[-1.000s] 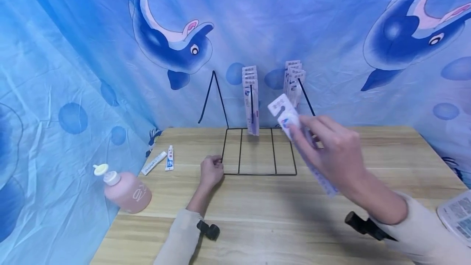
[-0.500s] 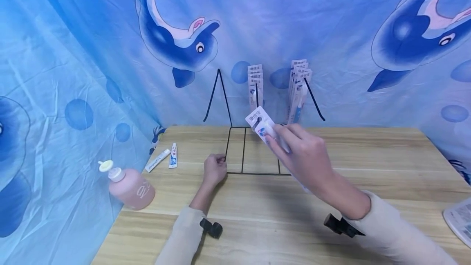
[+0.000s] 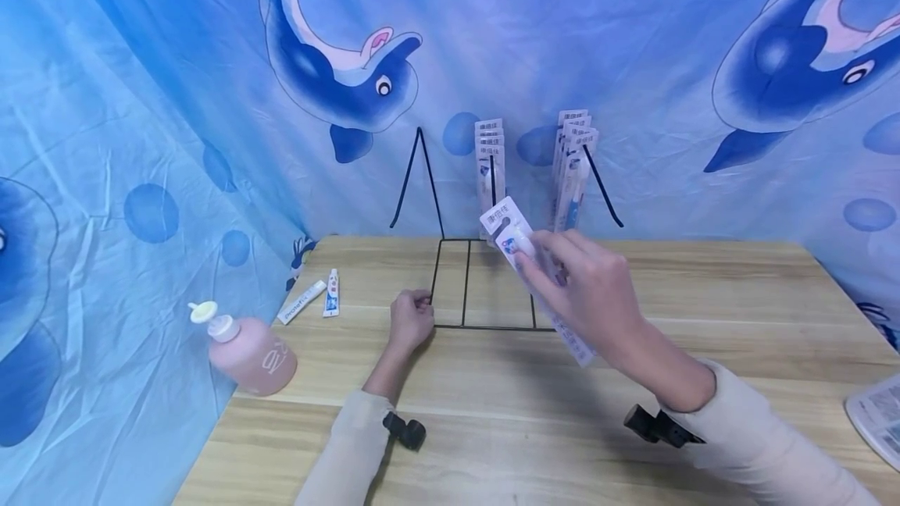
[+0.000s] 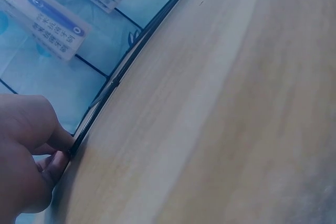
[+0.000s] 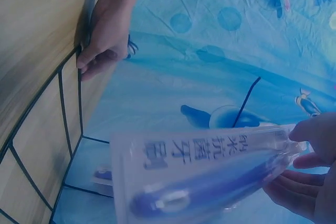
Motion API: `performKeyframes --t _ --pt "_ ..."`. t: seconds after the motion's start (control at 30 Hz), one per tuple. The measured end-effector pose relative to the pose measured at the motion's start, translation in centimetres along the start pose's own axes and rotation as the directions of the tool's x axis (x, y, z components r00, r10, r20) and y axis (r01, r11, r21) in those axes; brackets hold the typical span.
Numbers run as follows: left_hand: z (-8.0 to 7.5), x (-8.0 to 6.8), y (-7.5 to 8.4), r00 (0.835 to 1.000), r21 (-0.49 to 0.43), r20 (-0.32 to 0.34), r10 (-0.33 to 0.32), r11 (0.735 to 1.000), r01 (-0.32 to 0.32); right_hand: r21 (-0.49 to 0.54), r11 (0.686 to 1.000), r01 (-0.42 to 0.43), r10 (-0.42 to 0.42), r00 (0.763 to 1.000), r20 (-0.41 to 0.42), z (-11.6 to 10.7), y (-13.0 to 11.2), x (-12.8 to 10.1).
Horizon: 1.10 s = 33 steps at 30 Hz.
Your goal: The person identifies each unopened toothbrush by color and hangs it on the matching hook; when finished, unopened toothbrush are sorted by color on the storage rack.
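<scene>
My right hand [image 3: 594,287] pinches a packaged toothbrush [image 3: 502,221] near the top of its card, with the pack tilted and its lower end toward me. In the right wrist view the blister and a blue handle [image 5: 199,190] show. The pack's top overlaps the middle hook of a black wire display rack [image 3: 492,327]. My left hand [image 3: 411,318] pinches the rack's left side wire near the front corner, finger and thumb around it in the left wrist view. Several toothbrush packs [image 3: 490,152] hang on the middle hook, and several more packs [image 3: 580,166] on the right hook. The left hook [image 3: 405,178] is bare.
A pink pump bottle [image 3: 253,358] stands on the wooden table [image 3: 478,428] at the left, with two small tubes [image 3: 331,293] behind it. A white container [image 3: 879,416] sits at the right edge. A blue dolphin curtain [image 3: 619,22] hangs behind the rack.
My right hand has carried the toothbrush pack left from beside the right hook to in front of the middle hook. My left hand keeps its place on the rack; the view has shifted slightly.
</scene>
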<state>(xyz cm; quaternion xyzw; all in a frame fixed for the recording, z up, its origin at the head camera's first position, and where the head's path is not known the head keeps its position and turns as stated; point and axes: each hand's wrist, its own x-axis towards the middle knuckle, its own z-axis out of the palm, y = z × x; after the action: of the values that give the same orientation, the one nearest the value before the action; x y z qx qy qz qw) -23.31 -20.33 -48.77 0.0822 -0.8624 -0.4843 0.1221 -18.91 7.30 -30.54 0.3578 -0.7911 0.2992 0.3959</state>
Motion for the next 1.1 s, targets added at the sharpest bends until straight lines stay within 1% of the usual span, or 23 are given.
performKeyframes --t 0.13,0.33,0.43,0.63,0.77,0.83,0.97,1.1 --pt "-0.1 0.0 0.0 1.0 -0.004 0.001 -0.006 1.0 0.006 0.02 0.999 -0.025 0.025 1.0 0.014 0.0 0.1 -0.1" --pt "-0.1 -0.1 -0.1 1.0 -0.001 0.003 -0.019 1.0 0.019 0.038 0.999 -0.034 0.032 0.999 0.041 1.1 0.0 -0.4" --pt "-0.1 -0.1 0.0 1.0 -0.007 0.013 -0.021 1.0 0.021 0.042 0.998 -0.043 0.042 0.999 0.025 1.7 0.1 -0.5" --pt "0.0 -0.1 0.3 1.0 -0.016 0.01 -0.03 0.999 0.03 0.044 0.998 -0.05 0.05 0.999 -0.016 2.3 0.3 -0.5" --pt "0.1 -0.1 0.4 1.0 -0.015 0.016 -0.023 1.0 0.023 0.056 0.996 -0.064 0.065 0.998 -0.016 2.7 0.4 -0.4" --pt "0.0 -0.1 0.4 1.0 -0.011 0.008 -0.012 1.0 0.013 0.054 0.996 -0.075 0.075 0.997 -0.011 3.2 0.7 -0.1" --pt "-0.1 0.0 0.4 1.0 -0.003 -0.009 0.009 1.0 -0.009 0.036 0.99 -0.14 0.14 0.99 0.005 4.9 1.7 1.0" --pt "0.0 -0.1 0.3 1.0 -0.011 -0.003 -0.001 1.0 0.001 0.049 0.969 -0.244 0.243 0.97 0.025 7.0 3.1 2.1"
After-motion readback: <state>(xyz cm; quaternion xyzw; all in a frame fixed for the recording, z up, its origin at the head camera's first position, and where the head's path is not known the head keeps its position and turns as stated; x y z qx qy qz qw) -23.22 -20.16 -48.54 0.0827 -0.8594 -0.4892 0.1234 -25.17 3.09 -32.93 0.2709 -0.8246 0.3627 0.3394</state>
